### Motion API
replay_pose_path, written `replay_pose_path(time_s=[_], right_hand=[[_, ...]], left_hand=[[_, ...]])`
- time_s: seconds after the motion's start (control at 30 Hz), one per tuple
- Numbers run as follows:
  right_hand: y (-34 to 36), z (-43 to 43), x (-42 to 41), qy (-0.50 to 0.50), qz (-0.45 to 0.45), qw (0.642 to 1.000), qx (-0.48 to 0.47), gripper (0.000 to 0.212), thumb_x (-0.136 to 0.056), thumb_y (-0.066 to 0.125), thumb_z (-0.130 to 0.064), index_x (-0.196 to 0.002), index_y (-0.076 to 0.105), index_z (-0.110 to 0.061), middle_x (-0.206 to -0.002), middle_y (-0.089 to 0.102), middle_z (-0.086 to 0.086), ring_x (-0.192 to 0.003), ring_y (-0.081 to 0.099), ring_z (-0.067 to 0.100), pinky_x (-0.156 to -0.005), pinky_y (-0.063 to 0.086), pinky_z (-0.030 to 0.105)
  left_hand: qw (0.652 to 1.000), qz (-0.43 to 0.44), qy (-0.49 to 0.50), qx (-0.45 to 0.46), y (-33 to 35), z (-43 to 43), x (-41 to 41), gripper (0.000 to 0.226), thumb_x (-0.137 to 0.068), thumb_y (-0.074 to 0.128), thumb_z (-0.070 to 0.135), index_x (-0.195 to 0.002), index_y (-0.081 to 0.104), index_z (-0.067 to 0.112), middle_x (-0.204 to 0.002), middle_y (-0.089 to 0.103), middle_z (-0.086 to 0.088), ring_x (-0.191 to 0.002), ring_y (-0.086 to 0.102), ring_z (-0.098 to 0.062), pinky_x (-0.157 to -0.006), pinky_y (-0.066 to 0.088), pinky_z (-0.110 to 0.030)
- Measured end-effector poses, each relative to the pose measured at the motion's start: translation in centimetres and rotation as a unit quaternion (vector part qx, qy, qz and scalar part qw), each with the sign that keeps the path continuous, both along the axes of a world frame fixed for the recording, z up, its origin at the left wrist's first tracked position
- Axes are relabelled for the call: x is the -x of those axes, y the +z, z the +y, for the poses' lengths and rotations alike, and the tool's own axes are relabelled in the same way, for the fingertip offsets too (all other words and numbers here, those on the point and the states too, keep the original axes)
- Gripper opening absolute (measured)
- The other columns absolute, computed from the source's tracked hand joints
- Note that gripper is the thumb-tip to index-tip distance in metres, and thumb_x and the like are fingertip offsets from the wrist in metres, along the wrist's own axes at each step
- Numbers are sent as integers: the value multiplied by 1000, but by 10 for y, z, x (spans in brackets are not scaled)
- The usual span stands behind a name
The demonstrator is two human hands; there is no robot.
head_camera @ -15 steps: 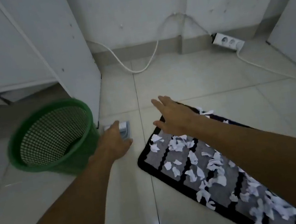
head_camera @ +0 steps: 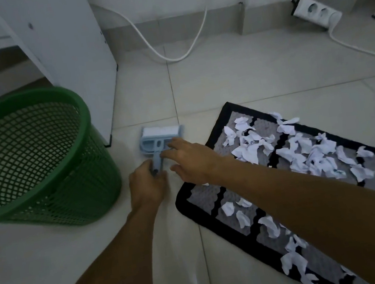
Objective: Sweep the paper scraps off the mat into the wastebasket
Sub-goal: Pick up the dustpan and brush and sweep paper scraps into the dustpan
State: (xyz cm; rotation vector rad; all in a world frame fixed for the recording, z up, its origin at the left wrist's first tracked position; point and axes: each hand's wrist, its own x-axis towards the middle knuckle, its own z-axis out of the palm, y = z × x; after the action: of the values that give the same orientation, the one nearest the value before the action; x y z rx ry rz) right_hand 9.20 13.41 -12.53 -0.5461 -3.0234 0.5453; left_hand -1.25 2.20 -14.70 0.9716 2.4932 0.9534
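A grey and black mat (head_camera: 223, 194) lies on the tiled floor at the right, covered with several white paper scraps (head_camera: 304, 151). A light blue hand brush (head_camera: 159, 140) lies on the floor between the mat and a green mesh wastebasket (head_camera: 25, 156). My left hand (head_camera: 148, 186) grips the brush's handle from below. My right hand (head_camera: 191, 160) hovers over the handle with fingers stretched out, its fingertips touching the brush head's back. The basket stands tilted at the left, and I see nothing inside it.
A white cabinet panel (head_camera: 77, 61) stands right behind the basket. A white cable (head_camera: 176, 57) loops along the back wall. A power strip (head_camera: 315, 12) lies at the back right, its cord (head_camera: 362, 50) running across the floor.
The view has moved in closer and lower. My left hand slid back from the brush head to its handle. My right hand moved left off the mat's corner onto the brush.
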Motion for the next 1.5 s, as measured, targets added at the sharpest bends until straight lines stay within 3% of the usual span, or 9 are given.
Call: replay_pose_path(time_s=[0.13,0.27,0.5,0.6,0.8,0.97,1.1,1.27,1.5], right_hand=[[-18,10,5,48,-11,999,-14,47,-92,57,-1,-135,59,-18,-147,42,21,-148,24,36,-104,44,51],[-23,17,5,51,-57,996,-54,57,-91,55,0,-143,49,-23,-157,28,21,-151,13,36,-115,31,52],[-9,19,21,61,-121,972,-194,39,-98,54,-18,-136,52,-19,-148,39,17,-142,31,38,-98,42,62],[-3,33,17,75,-70,988,-114,28,-92,63,-17,-120,64,-17,-118,61,12,-110,59,31,-80,53,46],[25,45,-11,-32,115,993,15,13,-85,64,-3,-98,65,-1,-92,70,16,-83,64,33,-68,46,35],[41,67,-38,-190,243,948,84,15,-96,59,-16,-107,50,-12,-93,74,14,-80,71,33,-71,59,50],[64,67,-67,-264,369,866,209,36,-93,61,-3,-121,46,-20,-99,74,5,-92,73,15,-77,62,36],[68,16,-82,-228,287,819,441,22,-89,68,0,-99,58,-17,-104,71,21,-83,74,34,-57,61,40],[36,27,-93,-374,296,821,314,17,-88,66,2,-91,59,-13,-88,71,12,-83,73,31,-65,62,47]], left_hand=[[995,19,-16,-101,0,11,-9,16,-77,68,3,-92,67,-2,-76,62,4,-70,58,-13,-62,41,-17],[992,15,-34,-123,-8,16,-2,24,-74,75,11,-95,69,2,-84,74,-9,-71,65,-16,-72,55,-31],[992,40,-68,-99,-14,21,-8,11,-72,75,12,-81,71,7,-77,73,-8,-66,65,-17,-60,45,-21],[991,43,-79,-97,-6,25,-9,20,-69,79,16,-84,72,4,-79,74,-12,-69,67,-21,-64,54,-32],[998,22,-52,-41,-5,14,0,37,-75,72,10,-109,65,1,-99,72,-18,-87,67,-29,-83,53,-34],[988,39,-136,64,-1,23,2,46,-86,58,13,-130,45,8,-112,61,-13,-99,60,-32,-84,51,-40],[984,65,-148,79,11,36,3,30,-87,51,0,-115,58,-3,-105,63,-25,-93,61,-37,-77,48,-37],[990,50,-107,73,26,21,12,25,-90,51,7,-112,56,-4,-106,62,-24,-95,60,-36,-83,47,-40],[989,43,-111,94,26,-3,22,14,-85,47,-7,-92,58,-4,-84,59,-19,-78,57,-31,-73,46,-36]])
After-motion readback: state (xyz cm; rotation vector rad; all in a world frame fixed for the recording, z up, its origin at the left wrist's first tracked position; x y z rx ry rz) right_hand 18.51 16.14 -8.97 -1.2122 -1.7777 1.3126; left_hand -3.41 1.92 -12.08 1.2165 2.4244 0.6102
